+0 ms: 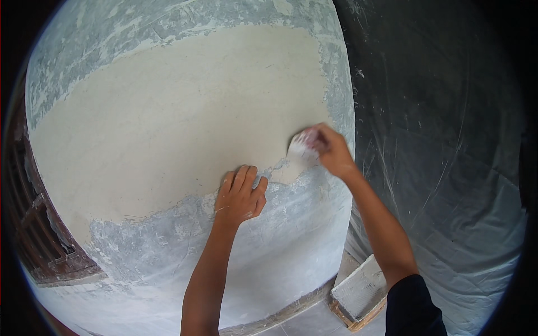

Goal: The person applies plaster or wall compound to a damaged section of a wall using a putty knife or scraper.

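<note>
In front of me is a wall (185,123) with a broad cream patch of wet-looking plaster across its middle and patchy grey-blue around it. My right hand (332,150) grips a putty knife (303,148) whose whitish blade lies against the patch's lower right edge; motion blurs it, and the fingers cover its handle. Lower and to the left, my left hand (241,195) rests on the wall at the patch's bottom border. Its fingers are bent and slightly apart, with nothing visible in them.
A plaster-smeared rectangular tray (360,288) with a wooden-looking rim sits on the tiled floor at lower right. Dark plastic sheeting (437,140) hangs beside the wall's right edge. At far left is a brown slatted window or vent (42,224).
</note>
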A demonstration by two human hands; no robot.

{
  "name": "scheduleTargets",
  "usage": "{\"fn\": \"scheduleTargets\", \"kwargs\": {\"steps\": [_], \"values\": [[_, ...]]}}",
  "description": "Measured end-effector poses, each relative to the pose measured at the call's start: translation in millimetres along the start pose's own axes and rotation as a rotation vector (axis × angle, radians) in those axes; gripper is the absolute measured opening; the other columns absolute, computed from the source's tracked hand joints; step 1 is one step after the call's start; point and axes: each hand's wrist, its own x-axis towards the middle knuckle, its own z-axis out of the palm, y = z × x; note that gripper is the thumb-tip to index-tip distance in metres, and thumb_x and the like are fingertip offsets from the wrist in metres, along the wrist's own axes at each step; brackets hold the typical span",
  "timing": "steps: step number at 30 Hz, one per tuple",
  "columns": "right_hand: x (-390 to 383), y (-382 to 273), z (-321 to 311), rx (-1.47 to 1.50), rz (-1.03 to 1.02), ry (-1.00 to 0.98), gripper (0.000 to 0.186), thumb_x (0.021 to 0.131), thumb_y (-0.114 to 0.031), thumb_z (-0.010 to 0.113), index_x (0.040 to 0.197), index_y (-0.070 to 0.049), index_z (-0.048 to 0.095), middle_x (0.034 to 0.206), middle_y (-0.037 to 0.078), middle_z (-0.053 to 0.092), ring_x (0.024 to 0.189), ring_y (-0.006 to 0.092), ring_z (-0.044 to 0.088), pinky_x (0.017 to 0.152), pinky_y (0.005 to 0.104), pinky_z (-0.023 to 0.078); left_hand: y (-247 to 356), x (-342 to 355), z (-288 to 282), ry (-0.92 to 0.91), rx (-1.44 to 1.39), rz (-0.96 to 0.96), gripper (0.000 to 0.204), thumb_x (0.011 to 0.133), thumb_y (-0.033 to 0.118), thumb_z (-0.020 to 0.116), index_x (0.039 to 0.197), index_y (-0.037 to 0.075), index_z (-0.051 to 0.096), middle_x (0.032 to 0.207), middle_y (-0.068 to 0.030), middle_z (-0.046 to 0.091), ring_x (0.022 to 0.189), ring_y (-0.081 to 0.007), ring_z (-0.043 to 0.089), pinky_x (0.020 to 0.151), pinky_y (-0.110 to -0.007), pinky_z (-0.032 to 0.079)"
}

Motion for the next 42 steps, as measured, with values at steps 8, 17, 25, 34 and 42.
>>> {"fn": "scheduleTargets", "kwargs": {"steps": [8,17,25,34,42], "values": [[-12.5,-6.2,9.6,-0.188,-0.092,-0.189,0.030,0.083,0.017,0.052,0.106,-0.002,0.056,0.100,0.006,0.062,0.099,0.0148,0.060,0.088,0.0293,0.048,-1.3,-0.6,0.6,-0.003,0.013,0.002,0.034,0.071,0.017,0.064,0.104,0.012,0.055,0.111,-0.0120,0.057,0.107,-0.0292,0.054,0.088,-0.045,0.041],[-6.3,-13.7,11.2,-0.273,-0.150,-0.297,0.040,0.077,0.022,0.048,0.107,-0.001,0.057,0.101,0.010,0.063,0.098,0.0203,0.062,0.087,0.0293,0.049,-1.9,-1.1,-0.1,-0.016,-0.004,0.008,0.037,0.071,0.016,0.063,0.107,0.012,0.053,0.112,-0.0125,0.057,0.107,-0.0294,0.054,0.089,-0.045,0.041],[-14.8,-19.8,11.2,-0.114,-0.134,-0.391,0.041,0.071,0.024,0.051,0.102,-0.002,0.058,0.098,0.008,0.063,0.101,0.0172,0.061,0.087,0.0321,0.050,-2.1,-0.8,-1.1,-0.015,0.010,0.007,0.038,0.071,0.017,0.064,0.107,0.012,0.053,0.112,-0.0123,0.057,0.107,-0.0294,0.054,0.089,-0.045,0.041],[3.6,-21.6,2.4,0.102,-0.085,-0.245,0.027,0.085,0.015,0.053,0.105,-0.002,0.057,0.095,0.006,0.062,0.097,0.0147,0.061,0.086,0.0299,0.047,-2.4,-1.4,-2.2,-0.016,0.010,0.005,0.037,0.071,0.017,0.063,0.106,0.012,0.053,0.111,-0.0122,0.056,0.107,-0.0294,0.054,0.089,-0.045,0.041],[10.8,-20.6,-4.2,0.079,-0.023,-0.089,0.035,0.076,0.021,0.051,0.104,0.001,0.056,0.097,0.012,0.063,0.098,0.0187,0.061,0.088,0.0282,0.047,-2.2,-1.2,-1.9,-0.027,0.001,0.004,0.037,0.071,0.017,0.063,0.106,0.012,0.054,0.111,-0.0124,0.057,0.107,-0.0293,0.053,0.089,-0.045,0.041]]}}
